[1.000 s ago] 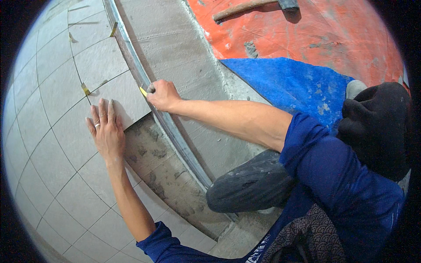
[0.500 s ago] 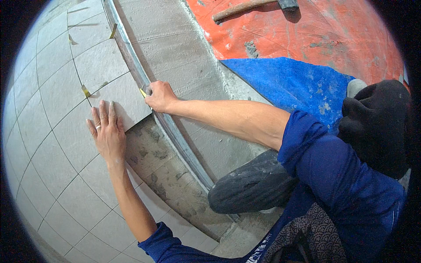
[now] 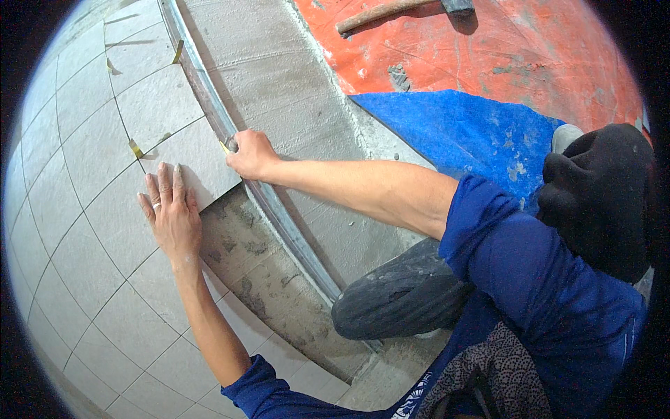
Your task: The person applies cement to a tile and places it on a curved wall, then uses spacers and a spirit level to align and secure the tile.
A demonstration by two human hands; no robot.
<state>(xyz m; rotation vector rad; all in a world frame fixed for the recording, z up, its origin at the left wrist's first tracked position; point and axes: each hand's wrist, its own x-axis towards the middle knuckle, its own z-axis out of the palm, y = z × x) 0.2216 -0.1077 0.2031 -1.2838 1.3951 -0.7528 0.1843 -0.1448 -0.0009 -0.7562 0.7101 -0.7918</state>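
Observation:
A light grey floor tile (image 3: 192, 150) lies at the end of a laid row, with bare mortar (image 3: 244, 241) exposed below its near edge. My left hand (image 3: 174, 220) rests flat with fingers spread on this tile's lower left part and the neighbouring one. At the tile's right edge, my right hand (image 3: 252, 155) is closed beside a long metal rail (image 3: 269, 204). A small yellow strip (image 3: 224, 147) shows at its fingertips; the fingers hide what they grip. Similar yellow strips stand in the joints, one (image 3: 135, 148) close above my left fingers.
Laid tiles (image 3: 91, 265) spread across the left side. Right of the rail runs a rough grey concrete strip (image 3: 279, 84). An orange sheet (image 3: 544, 63) holds a wooden-handled hammer (image 3: 384, 15). A blue sheet (image 3: 460, 133) lies nearer, beside my bent knee (image 3: 398, 293).
Both hands keep their places on the tile and at its edge. My right hand has shifted very slightly left. The rest looks the same.

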